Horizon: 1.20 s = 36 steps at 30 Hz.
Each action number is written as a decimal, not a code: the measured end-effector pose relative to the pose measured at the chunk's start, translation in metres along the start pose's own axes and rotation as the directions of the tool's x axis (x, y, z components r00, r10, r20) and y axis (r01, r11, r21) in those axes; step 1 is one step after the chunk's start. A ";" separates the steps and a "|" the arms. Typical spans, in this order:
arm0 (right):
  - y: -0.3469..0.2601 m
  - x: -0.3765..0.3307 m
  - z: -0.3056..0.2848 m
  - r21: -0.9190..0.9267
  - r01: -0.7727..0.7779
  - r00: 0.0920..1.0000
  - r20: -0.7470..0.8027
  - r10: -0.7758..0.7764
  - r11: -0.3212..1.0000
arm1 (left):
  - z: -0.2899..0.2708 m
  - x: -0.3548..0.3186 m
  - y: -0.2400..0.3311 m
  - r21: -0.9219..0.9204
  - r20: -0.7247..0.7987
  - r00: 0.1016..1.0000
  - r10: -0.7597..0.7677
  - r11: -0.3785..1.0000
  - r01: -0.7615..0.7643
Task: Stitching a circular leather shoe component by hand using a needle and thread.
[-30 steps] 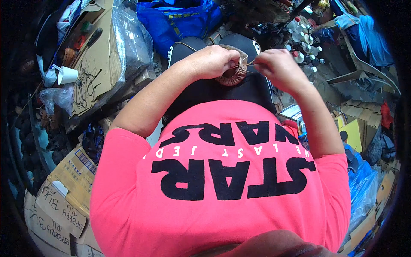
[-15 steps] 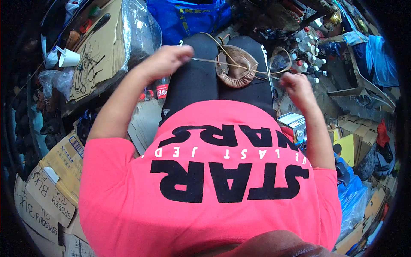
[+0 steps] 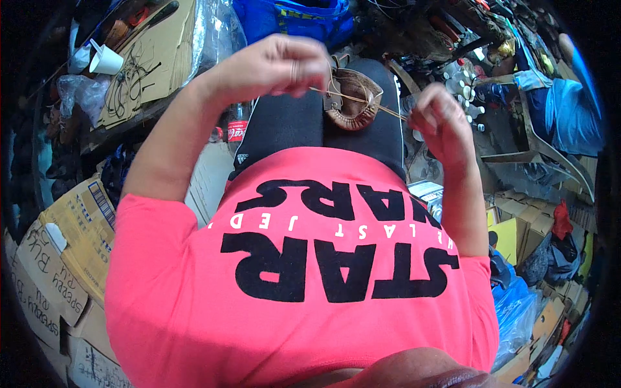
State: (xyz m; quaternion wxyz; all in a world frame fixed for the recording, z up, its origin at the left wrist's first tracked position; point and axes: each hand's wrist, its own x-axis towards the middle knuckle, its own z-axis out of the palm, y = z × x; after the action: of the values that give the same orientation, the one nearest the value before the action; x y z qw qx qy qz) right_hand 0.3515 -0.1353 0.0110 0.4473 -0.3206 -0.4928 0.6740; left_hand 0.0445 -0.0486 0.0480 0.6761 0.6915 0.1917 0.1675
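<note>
Head view, left hand: the left hand (image 3: 275,64) sits in the upper middle of the frame, raised above the lap, fingers curled shut and pinching one end of a pale thread (image 3: 352,98), seemingly to keep that end taut.
Head view, right hand: the right hand (image 3: 440,119) is to the right and a little lower, closed in a loose fist on the other end of the thread; the two hands are drawn apart, which fits a pull that tightens a stitch.
Head view, thread: it runs in a straight, tense line from the left hand across to the right hand, crossing the opening of the shoe.
Head view, shoe: a small brown leather shoe (image 3: 352,100) lies on the black trousers (image 3: 291,123) at the knees, between the hands and just below the left one, opening upward; the lap appears to serve as a rest so both hands stay free for the thread.
Head view, body: the pink shirt (image 3: 304,258) fills the lower half of the frame.
Head view, surroundings: cardboard sheets (image 3: 149,58) and a white paper cup (image 3: 103,60) in the upper left, a red-labelled bottle (image 3: 237,129) beside the left thigh, a blue bag (image 3: 294,19) at the top, small bottles (image 3: 462,81) in the upper right.
</note>
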 end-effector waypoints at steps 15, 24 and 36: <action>-0.044 -0.046 -0.053 0.636 0.275 0.961 -0.165 -0.221 0.721 | 0.012 -0.030 -0.046 0.603 -0.174 0.985 -0.018 0.789 0.121; -0.048 -0.119 -0.117 -0.746 -0.665 0.737 -0.653 0.176 0.016 | -0.085 -0.131 -0.041 0.673 -0.688 0.722 0.064 0.429 0.603; -0.001 -0.082 -0.094 -0.857 -0.424 0.866 -0.288 0.410 0.293 | -0.009 -0.026 -0.041 0.671 -0.383 0.918 0.102 0.714 0.200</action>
State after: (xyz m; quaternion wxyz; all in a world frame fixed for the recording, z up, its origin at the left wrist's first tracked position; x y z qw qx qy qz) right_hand 0.4663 -0.1752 -0.0175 0.0166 -0.6293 -0.6708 0.3921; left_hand 0.0154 -0.0529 0.0084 0.3166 0.8411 0.3907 0.1992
